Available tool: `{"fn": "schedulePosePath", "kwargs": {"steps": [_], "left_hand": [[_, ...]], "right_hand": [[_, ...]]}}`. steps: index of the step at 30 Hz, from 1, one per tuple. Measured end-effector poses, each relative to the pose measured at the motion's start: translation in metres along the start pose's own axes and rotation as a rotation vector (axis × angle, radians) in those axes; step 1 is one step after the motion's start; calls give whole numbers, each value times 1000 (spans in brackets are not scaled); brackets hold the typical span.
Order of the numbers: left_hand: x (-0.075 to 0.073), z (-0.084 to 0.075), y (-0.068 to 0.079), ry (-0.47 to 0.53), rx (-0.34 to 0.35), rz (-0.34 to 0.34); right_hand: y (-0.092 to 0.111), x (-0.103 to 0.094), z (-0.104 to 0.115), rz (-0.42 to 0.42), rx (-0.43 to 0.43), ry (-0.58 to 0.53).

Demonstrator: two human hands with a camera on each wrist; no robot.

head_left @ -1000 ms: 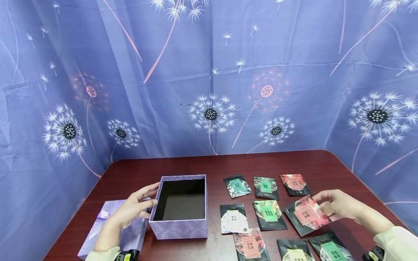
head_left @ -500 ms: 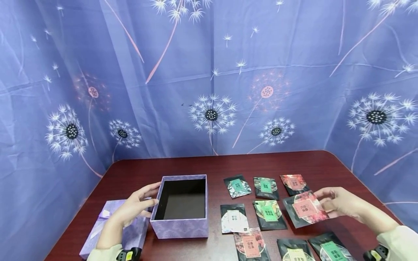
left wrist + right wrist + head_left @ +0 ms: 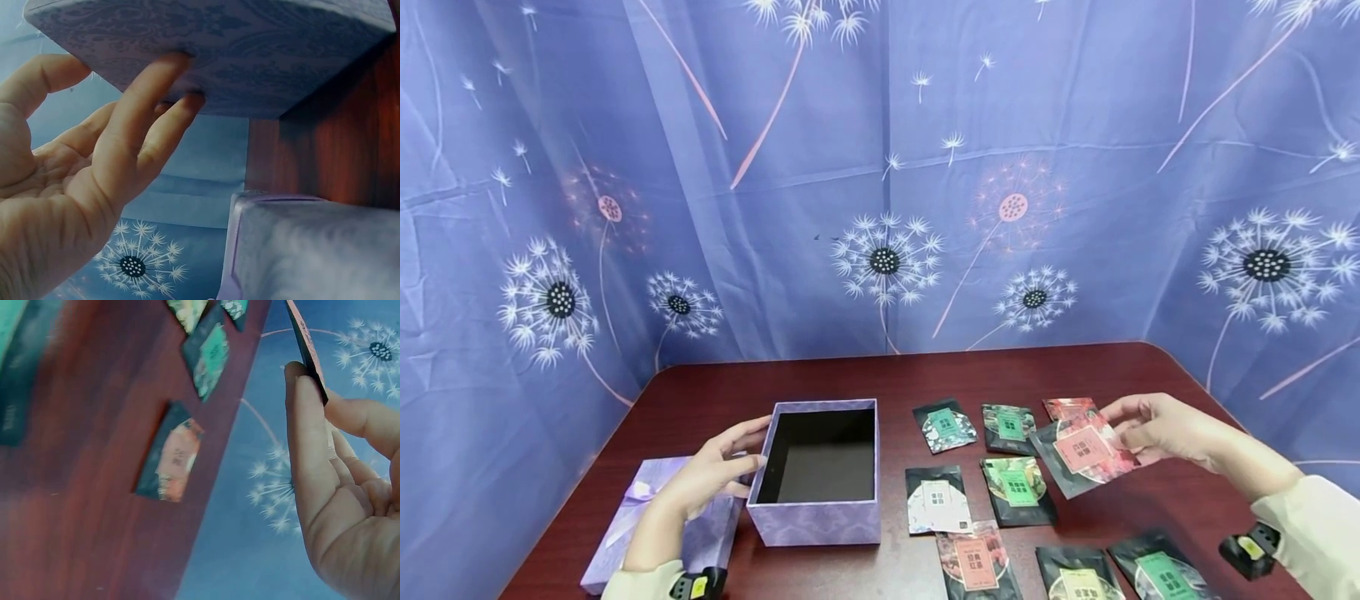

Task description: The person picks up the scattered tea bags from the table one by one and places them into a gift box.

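Note:
My left hand touches the left side of an open purple box with a dark inside. In the left wrist view, extended fingertips rest against the box's patterned outer wall. My right hand pinches the right edge of a black tea packet with a red label, between thumb and fingers. It is held tilted above the table, partly covering another red-labelled tea packet at the back. Seen from the right wrist, the held packet is nearly edge-on.
A purple box lid with a ribbon bow lies left of the box, under my left forearm. Several more tea packets lie flat to the right, including a white-labelled one overlapping a red-labelled one. A dandelion-print curtain hangs behind the table.
My right hand has lifted the red-labelled tea packet off the table and moved it up and slightly left. My left hand stays at the box.

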State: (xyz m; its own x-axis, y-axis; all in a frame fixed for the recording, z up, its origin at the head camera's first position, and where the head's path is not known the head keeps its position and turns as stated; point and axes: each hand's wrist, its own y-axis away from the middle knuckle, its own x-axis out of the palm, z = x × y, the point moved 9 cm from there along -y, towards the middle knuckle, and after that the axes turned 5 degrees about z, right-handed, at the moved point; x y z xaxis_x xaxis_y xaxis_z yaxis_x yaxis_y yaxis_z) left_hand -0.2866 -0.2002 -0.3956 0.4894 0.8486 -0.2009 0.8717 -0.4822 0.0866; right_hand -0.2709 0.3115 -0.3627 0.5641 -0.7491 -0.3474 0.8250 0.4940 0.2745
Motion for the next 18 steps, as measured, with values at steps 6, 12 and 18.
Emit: {"fn": "schedulePosePath", "kwargs": {"steps": [6, 12, 18], "left_hand": [[-1, 0, 1, -9, 0, 1], [2, 1, 0, 3, 5, 29], [2, 0, 2, 14, 24, 42]], "right_hand": [[-13, 0, 27, 5, -2, 52], [-23, 0, 52, 17, 4, 66], [-35, 10, 75, 36, 13, 115]]}}
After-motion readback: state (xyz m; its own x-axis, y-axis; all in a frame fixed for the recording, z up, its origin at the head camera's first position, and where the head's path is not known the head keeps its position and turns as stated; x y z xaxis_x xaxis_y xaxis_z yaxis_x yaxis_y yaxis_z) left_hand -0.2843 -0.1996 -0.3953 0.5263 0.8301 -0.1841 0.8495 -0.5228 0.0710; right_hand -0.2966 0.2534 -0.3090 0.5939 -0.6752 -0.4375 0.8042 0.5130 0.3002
